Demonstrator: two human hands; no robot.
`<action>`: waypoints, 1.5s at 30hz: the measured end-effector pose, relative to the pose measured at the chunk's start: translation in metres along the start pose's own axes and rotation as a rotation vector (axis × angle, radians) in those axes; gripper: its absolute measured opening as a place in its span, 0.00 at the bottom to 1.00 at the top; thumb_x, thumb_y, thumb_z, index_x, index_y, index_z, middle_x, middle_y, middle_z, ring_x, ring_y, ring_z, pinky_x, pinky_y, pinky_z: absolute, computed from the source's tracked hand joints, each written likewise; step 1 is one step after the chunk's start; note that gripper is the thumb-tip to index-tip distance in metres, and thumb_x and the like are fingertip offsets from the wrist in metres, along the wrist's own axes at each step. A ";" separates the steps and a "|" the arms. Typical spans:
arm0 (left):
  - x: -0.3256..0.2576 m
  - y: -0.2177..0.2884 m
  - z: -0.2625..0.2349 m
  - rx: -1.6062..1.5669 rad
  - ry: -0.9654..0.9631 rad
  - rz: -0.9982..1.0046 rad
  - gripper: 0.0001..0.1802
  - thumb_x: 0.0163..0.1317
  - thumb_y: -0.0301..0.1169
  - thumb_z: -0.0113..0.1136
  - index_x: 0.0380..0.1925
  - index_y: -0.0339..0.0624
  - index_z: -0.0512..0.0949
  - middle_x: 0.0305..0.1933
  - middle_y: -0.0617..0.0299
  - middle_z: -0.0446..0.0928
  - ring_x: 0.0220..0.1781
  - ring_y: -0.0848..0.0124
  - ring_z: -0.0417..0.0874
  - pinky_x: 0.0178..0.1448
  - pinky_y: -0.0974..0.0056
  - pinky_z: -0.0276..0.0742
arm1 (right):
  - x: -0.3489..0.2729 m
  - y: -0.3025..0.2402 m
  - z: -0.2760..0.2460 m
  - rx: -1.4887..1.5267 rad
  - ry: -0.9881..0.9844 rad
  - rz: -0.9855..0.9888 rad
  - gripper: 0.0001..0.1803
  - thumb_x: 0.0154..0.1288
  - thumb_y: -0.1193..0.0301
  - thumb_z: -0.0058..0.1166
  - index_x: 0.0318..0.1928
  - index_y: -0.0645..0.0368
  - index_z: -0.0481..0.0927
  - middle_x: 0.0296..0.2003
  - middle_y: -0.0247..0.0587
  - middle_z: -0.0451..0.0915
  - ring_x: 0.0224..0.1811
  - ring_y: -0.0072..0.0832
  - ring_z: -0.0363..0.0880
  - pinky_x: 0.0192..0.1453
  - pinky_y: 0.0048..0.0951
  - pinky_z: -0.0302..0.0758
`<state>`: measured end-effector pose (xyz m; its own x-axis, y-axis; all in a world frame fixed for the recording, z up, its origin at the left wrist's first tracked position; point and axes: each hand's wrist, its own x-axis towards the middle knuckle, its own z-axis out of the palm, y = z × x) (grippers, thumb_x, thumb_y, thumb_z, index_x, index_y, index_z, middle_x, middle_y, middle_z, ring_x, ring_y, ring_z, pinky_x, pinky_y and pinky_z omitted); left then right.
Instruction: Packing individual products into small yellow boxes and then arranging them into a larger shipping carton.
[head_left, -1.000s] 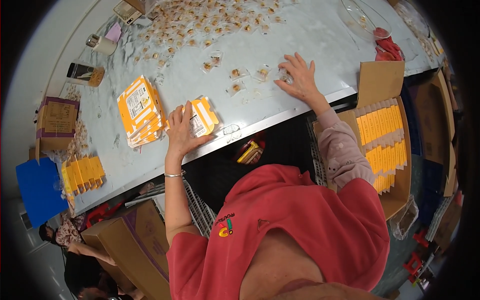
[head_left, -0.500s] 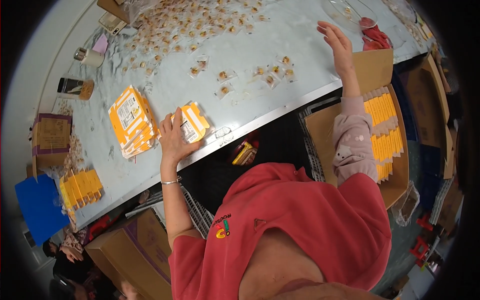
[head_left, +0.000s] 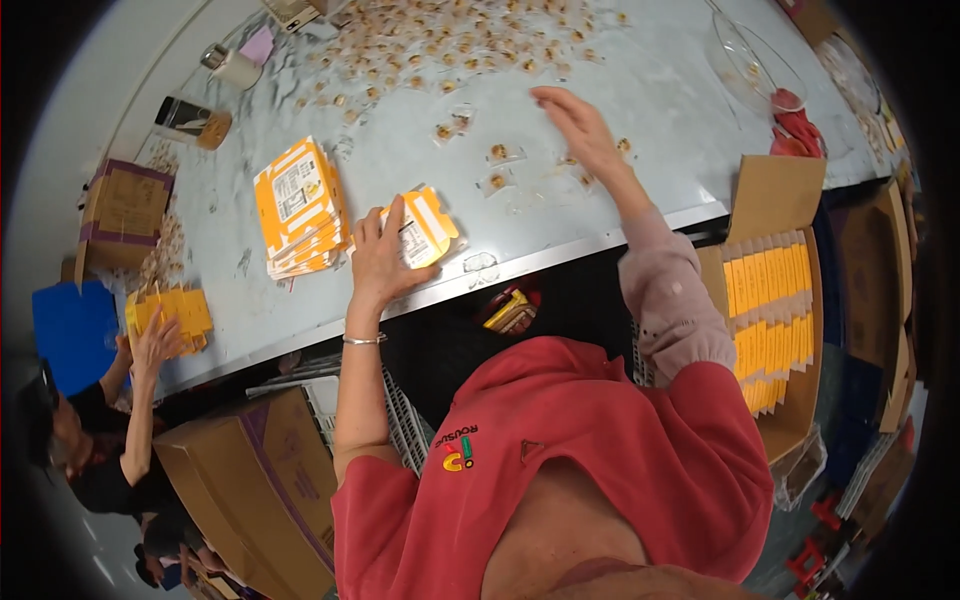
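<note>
My left hand is closed round a small yellow-and-white carton near the table's front edge, its end flap facing right. Just left of that hand lies a stack of flat yellow-and-white cartons. My right hand hovers over the table with fingers stretched out, and I see nothing held in it. Small clear packets with brown contents lie about it, one packet to its left and others partly covered by the hand. A large spread of similar packets covers the far side.
At right stands an open cardboard box with rows of yellow cartons. A co-worker's hand touches upright yellow cartons at far left. A jar, a flask, a clear bowl and red cloth sit on the table.
My right hand has moved from above the cardboard box leftward over the loose packets. My left hand stays on the carton. A co-worker's hand has come onto the cartons at far left.
</note>
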<state>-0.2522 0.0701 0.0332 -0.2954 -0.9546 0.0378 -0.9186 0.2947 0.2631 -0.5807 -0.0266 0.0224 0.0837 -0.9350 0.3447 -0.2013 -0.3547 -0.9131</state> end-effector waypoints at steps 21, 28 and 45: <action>0.054 0.027 -0.005 -0.083 -0.119 -0.072 0.61 0.21 0.43 0.76 0.62 0.42 0.58 0.56 0.47 0.65 0.59 0.48 0.63 0.62 0.52 0.65 | -0.019 0.031 0.110 -0.755 -0.017 -0.202 0.16 0.66 0.58 0.45 0.48 0.51 0.75 0.50 0.42 0.74 0.57 0.47 0.67 0.61 0.52 0.60; 0.065 0.028 0.006 -0.085 -0.090 -0.005 0.56 0.24 0.41 0.73 0.61 0.43 0.58 0.57 0.48 0.64 0.60 0.49 0.61 0.63 0.53 0.63 | -0.030 -0.010 0.069 -0.154 0.234 0.025 0.16 0.66 0.61 0.43 0.44 0.56 0.80 0.41 0.44 0.79 0.47 0.40 0.75 0.47 0.36 0.72; 0.101 0.072 0.028 -0.356 0.042 0.139 0.59 0.24 0.41 0.74 0.62 0.41 0.55 0.56 0.47 0.63 0.60 0.50 0.61 0.66 0.53 0.58 | -0.011 -0.017 0.036 0.784 0.201 0.466 0.33 0.71 0.50 0.33 0.62 0.67 0.60 0.47 0.52 0.77 0.56 0.36 0.72 0.63 0.33 0.63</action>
<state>-0.3562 -0.0042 0.0289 -0.3929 -0.9097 0.1346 -0.7197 0.3953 0.5708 -0.5433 -0.0101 0.0262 -0.0252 -0.9914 -0.1286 0.5500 0.0937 -0.8299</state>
